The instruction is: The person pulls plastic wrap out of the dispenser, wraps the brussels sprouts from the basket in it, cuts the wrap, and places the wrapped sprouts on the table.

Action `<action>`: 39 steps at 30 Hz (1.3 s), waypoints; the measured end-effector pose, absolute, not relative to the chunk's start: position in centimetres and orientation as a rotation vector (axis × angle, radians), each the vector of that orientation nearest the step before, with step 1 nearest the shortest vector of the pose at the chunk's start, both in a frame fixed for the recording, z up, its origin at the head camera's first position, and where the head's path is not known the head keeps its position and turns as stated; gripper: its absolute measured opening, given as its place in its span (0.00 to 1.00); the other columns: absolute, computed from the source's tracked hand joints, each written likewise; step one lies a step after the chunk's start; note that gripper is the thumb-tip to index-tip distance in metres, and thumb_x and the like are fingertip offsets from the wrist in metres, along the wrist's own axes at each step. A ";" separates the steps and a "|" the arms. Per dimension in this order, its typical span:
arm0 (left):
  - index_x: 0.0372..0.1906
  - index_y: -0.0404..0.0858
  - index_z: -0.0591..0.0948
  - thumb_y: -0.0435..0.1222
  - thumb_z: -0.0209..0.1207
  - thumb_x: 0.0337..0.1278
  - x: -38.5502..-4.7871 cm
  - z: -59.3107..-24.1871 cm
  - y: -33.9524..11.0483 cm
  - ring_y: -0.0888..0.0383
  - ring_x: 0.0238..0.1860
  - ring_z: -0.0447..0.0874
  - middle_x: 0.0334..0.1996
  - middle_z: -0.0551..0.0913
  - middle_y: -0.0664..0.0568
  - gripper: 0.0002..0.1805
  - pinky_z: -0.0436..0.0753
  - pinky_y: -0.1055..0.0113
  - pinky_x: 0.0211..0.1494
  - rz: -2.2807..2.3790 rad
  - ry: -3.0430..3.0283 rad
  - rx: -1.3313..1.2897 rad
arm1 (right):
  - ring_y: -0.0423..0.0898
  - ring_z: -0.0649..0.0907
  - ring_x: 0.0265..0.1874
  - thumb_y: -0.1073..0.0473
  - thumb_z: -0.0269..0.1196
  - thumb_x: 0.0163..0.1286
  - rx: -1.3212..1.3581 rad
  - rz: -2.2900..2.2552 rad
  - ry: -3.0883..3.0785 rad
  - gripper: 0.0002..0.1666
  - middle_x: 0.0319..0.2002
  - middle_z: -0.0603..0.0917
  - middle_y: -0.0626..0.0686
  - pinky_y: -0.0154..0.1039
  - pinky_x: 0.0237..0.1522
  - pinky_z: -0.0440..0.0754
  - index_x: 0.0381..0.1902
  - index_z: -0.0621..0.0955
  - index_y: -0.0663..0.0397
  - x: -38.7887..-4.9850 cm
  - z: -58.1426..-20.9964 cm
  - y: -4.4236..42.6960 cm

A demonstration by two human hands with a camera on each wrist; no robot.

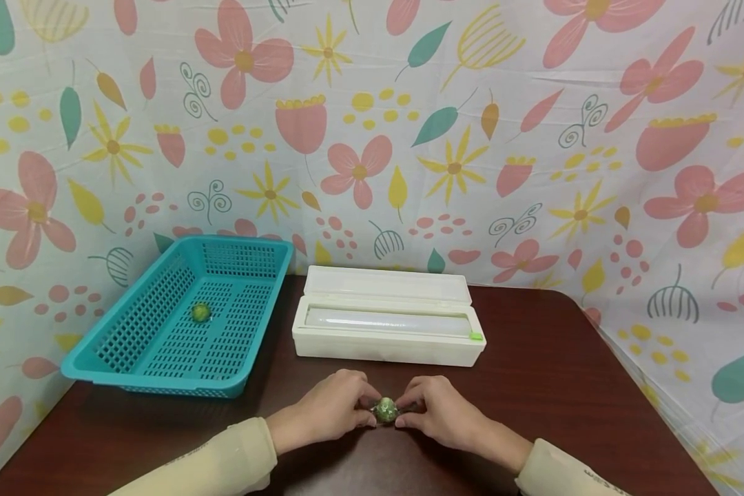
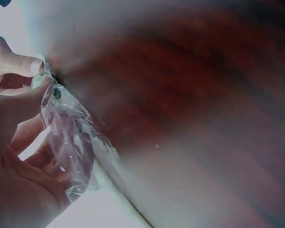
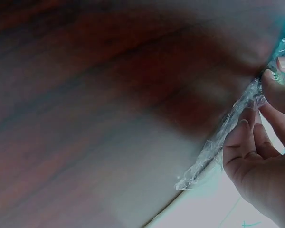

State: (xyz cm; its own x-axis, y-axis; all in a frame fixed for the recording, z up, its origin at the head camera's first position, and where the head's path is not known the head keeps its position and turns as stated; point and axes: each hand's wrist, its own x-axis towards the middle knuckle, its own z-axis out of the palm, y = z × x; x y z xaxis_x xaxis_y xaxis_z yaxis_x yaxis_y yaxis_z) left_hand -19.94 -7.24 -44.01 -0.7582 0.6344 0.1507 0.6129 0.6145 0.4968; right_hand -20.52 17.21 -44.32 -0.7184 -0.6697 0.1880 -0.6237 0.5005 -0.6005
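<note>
A small round green fruit [image 1: 386, 410] wrapped in clear cling film is between both hands, low over the table, in the middle of the head view. My left hand [image 1: 337, 408] pinches the film on the fruit's left side with thumb and fingers. On the opposite side, my right hand [image 1: 444, 412] pinches the other end of the film. Loose crumpled film [image 2: 73, 137] trails below the left fingers in the left wrist view. A twisted strand of film [image 3: 213, 145] hangs from the right fingers in the right wrist view. Fingers partly hide the fruit in both wrist views.
Behind the hands lies a white cling film dispenser [image 1: 387, 348], lid raised, with a roll [image 1: 387, 321] inside and a green slider [image 1: 475, 336]. At the left, a turquoise basket [image 1: 260, 344] contains one yellow-green fruit [image 1: 201, 312]. A patterned cloth [image 1: 372, 138] hangs behind the table.
</note>
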 end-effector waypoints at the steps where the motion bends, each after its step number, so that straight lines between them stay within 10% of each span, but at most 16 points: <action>1: 0.41 0.47 0.93 0.37 0.78 0.56 -20.0 -44.0 -7.2 0.69 0.32 0.75 0.27 0.77 0.66 0.08 0.75 0.74 0.33 0.837 2.786 1.078 | 0.31 0.78 0.28 0.61 0.79 0.63 -1.152 -1.025 2.663 0.07 0.35 0.86 0.42 0.30 0.28 0.79 0.39 0.93 0.51 -20.5 -44.3 17.2; 21: 0.27 0.47 0.92 0.35 0.77 0.56 -20.6 -44.0 -6.5 0.73 0.26 0.72 0.23 0.76 0.68 0.06 0.73 0.77 0.29 0.742 2.816 1.184 | 0.32 0.82 0.32 0.66 0.78 0.61 -1.223 -1.065 2.666 0.06 0.31 0.85 0.40 0.33 0.34 0.83 0.34 0.93 0.50 -20.7 -44.7 16.8; 39: 0.38 0.46 0.94 0.33 0.77 0.54 -20.5 -43.9 -7.6 0.68 0.34 0.74 0.30 0.79 0.63 0.07 0.78 0.71 0.38 0.592 2.893 1.225 | 0.38 0.78 0.41 0.56 0.79 0.62 -1.101 -0.740 2.866 0.04 0.40 0.83 0.38 0.39 0.41 0.81 0.35 0.94 0.41 -19.7 -43.5 19.1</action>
